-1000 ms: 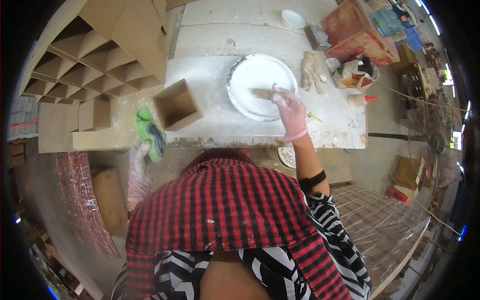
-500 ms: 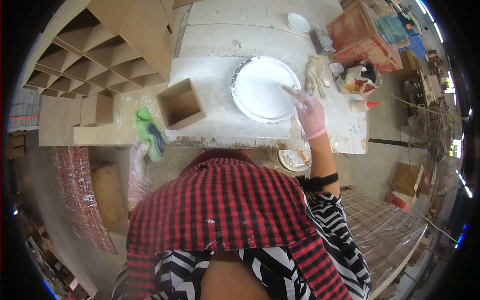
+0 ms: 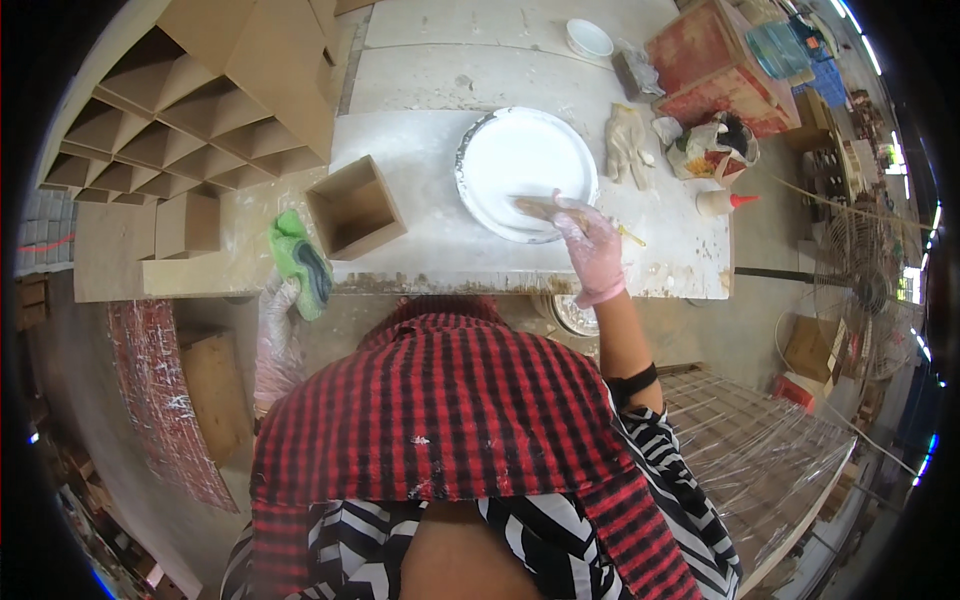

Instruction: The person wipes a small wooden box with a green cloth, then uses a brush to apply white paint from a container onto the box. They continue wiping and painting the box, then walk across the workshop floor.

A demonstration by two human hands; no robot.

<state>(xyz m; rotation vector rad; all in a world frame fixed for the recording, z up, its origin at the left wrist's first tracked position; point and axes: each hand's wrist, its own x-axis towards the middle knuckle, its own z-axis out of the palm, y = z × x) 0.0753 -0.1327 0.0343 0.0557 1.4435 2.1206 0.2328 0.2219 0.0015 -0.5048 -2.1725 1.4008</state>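
My right hand [image 3: 590,245], in a thin pinkish glove, is closed round a brush [image 3: 537,208]. The brush's brown head reaches over the near right part of a round tub [image 3: 466,195] of white paint-like liquid. Whether its tip dips into the liquid, I cannot tell. My left hand [image 3: 277,305], gloved too, is low at the table's front edge, closed on a green cloth [image 3: 292,250] with a dark patch. The cloth leans up over the edge. Just right of it, an open brown cardboard box [image 3: 355,210] stands on the table.
A large cardboard divider grid [image 3: 190,115] fills the far left. To the right lie a pair of pale gloves [image 3: 627,145], a filled bag [image 3: 712,150] and a red-tipped bottle [image 3: 713,203]. Behind stand a white bowl [image 3: 590,38] and a reddish crate [image 3: 710,65]. A bucket [image 3: 577,315] sits below the edge.
My right hand has moved left and nearer to me with the brush, from the tub's right rim to its near side. My left hand and the cloth have hardly moved.
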